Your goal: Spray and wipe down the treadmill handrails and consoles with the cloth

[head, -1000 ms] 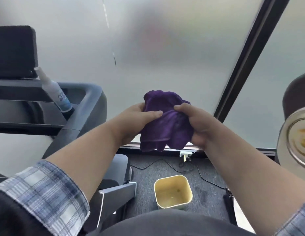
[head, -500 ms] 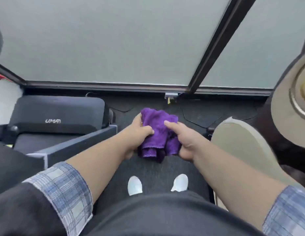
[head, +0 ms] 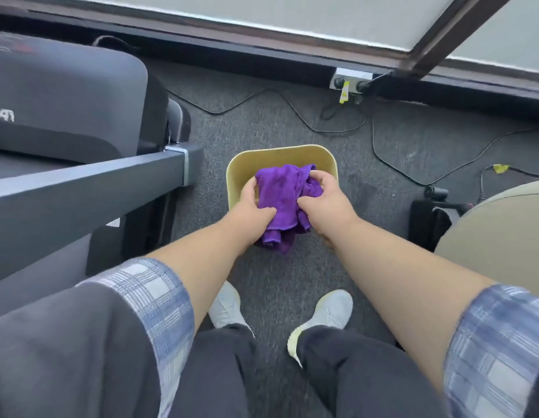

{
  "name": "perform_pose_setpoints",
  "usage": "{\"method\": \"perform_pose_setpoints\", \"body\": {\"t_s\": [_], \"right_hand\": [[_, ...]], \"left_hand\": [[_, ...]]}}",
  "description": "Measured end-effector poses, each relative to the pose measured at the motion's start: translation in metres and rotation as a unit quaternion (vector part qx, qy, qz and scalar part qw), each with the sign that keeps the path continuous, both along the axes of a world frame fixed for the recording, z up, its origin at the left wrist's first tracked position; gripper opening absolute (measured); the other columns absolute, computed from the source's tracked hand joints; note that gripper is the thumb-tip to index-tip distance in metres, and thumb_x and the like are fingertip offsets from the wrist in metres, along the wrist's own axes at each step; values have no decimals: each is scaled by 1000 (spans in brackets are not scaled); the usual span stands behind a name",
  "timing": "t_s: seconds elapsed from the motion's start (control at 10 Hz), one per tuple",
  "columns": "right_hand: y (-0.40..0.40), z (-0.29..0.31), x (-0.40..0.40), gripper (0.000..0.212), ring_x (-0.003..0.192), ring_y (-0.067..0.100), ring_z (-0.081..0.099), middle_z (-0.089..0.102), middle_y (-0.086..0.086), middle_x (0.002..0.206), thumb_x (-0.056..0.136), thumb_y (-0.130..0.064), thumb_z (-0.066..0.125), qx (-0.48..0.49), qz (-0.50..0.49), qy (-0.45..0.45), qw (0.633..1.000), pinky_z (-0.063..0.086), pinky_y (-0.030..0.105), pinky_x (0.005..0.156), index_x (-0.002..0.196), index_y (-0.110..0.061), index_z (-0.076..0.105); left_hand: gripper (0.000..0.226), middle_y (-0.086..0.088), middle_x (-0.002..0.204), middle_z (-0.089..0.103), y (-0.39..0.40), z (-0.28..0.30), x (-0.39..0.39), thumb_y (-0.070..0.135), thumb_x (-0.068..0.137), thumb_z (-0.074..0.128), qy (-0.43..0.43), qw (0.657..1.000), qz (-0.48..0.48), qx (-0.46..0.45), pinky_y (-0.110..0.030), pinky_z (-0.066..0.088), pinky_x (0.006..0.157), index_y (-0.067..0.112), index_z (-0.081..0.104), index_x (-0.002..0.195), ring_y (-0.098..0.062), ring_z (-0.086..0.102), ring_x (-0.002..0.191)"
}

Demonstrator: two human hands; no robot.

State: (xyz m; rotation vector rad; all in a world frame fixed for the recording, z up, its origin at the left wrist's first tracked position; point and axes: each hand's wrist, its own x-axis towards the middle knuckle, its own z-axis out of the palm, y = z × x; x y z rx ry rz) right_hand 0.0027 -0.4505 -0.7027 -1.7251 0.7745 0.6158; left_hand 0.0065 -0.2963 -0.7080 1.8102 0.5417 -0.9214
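1. One purple cloth (head: pixel 282 194), bunched, held over the mouth of one yellow bin (head: pixel 280 153) on the grey carpet floor (head: pixel 262 122); lower folds hanging past the bin's near edge.
2. Two hands on the cloth: left hand (head: pixel 251 206) at its left side, right hand (head: pixel 325 200) at its right side.
3. Left fingers (head: pixel 250 184) curled round the cloth's far left edge, thumb pressed into the fabric near the middle.
4. Right fingers (head: pixel 321 176) curled over the cloth's top right corner, thumb dug into the fabric from the near side; cloth gathered between the two grips.
5. One treadmill (head: pixel 66 116) at left, dark hood with white lettering, one grey handrail (head: pixel 90 184) reaching toward the bin, well apart from the cloth.
6. Two white shoes (head: pixel 328 312) on the carpet just below the bin, dark trousers above them.
7. Two rolled plaid sleeves (head: pixel 153 297), one on each forearm.
8. Several black cables (head: pixel 322 122) trailing over the carpet from one wall socket (head: pixel 351 79) below the frosted window (head: pixel 292 13).
9. One beige rounded machine cover (head: pixel 503 224) at the right edge, with a black base beside it.
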Motion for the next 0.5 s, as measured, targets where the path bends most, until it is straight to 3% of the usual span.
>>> {"method": "perform_pose_setpoints", "body": {"t_s": [0.1, 0.3, 0.4, 0.5], "right_hand": [[8, -75, 24, 55, 78, 17, 69, 71, -7, 100, 82, -8, 54, -18, 7, 1, 1000, 53, 27, 60, 129, -36, 53], [13, -168, 30, 67, 88, 24, 68, 70, -3, 111, 73, -14, 46, -21, 61, 35, 997, 57, 34, 79, 135, -40, 53], [5, -165, 23, 62, 95, 24, 60, 64, -1, 120, 86, -7, 43, -55, 89, 47, 993, 47, 28, 84, 143, -31, 49], [-9, -121, 8, 58, 94, 21, 50, 56, 5, 137, 94, -7, 42, -95, 50, 81, 991, 41, 28, 79, 148, -26, 43]], "left_hand": [[78, -1, 119, 64, -4, -69, 25, 6, 89, 52, -8, 1000, -12, 15, -27, 49, 77, 33, 18, 153, -20, 63, 93], [94, -4, 115, 66, -8, -155, 26, 21, 72, 52, 34, 998, -46, 40, -42, 56, 88, 42, 8, 153, -31, 67, 94], [83, 1, 116, 59, -4, -143, 21, 16, 87, 51, 42, 996, -53, 66, -36, 53, 88, 35, 9, 155, -30, 65, 96], [72, 1, 134, 51, -1, -87, 11, 10, 97, 46, 55, 993, -62, 81, -32, 47, 89, 28, 10, 156, -29, 58, 113]]}}
